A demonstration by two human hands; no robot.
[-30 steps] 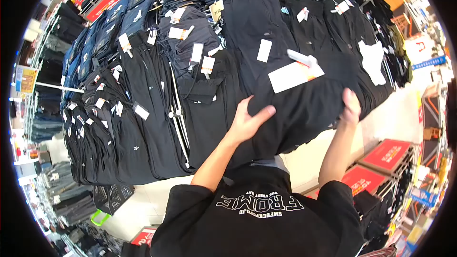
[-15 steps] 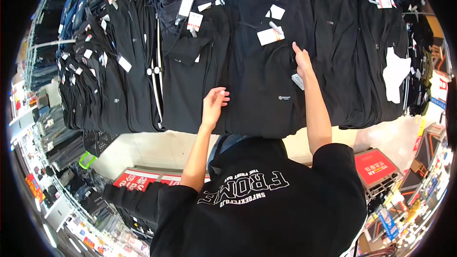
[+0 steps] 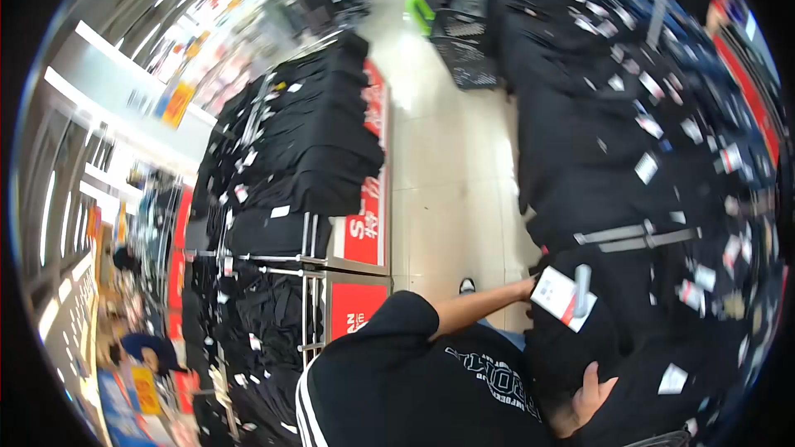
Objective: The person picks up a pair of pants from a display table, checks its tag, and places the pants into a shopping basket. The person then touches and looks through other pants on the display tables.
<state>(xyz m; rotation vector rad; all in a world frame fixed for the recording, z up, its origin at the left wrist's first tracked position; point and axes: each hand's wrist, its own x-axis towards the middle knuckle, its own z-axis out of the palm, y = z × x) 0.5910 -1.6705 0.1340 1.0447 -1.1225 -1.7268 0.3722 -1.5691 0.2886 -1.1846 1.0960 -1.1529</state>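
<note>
Dark folded trousers (image 3: 571,348) lie between my two hands, with a white and red price tag (image 3: 565,298) and its pale plastic clip (image 3: 582,288) on top. My left hand (image 3: 527,290) is at the near edge of the trousers; its fingers curl behind the cloth beside the tag and are partly hidden. Lower in the view, my right hand (image 3: 586,399) rests against the black cloth, two digits stretched apart and the other fingers hidden.
More black trousers (image 3: 596,157) with tags hang along the right. Metal rails (image 3: 638,236) cross that stack. On the left stands another rack of black clothing (image 3: 306,141) with red signs (image 3: 360,306). A tiled aisle (image 3: 447,174) runs between, with a black basket (image 3: 464,50) at its far end.
The view has swung left, bringing the aisle and opposite rack into sight. My left hand has moved to the trousers' edge beside the tag. My right hand stays on black cloth.
</note>
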